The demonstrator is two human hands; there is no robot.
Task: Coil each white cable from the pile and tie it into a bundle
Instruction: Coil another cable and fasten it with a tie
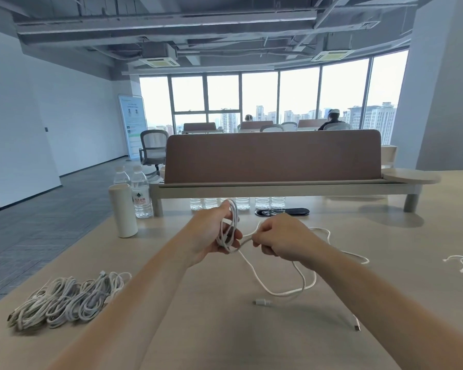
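Slack tail of the thin white plastic cable [252, 272] trails across the pale wooden tabletop [211, 329] toward 5 o'clock. The left hand [211, 236] clasps the coil [230, 228] in a closed grip; the right hand [281, 243], at its 3 o'clock, pinches the strand. Loosening either grip could spill the loops.

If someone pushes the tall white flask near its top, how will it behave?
The tall white flask probably tips rather than slides: it stands upright, tall and narrow. Once down, its round body would likely roll.

Forearms are extended from the bottom edge to centre frame; white cable [234, 216] coils are gripped by left hand [211, 233], strand pinched by right hand [281, 243].
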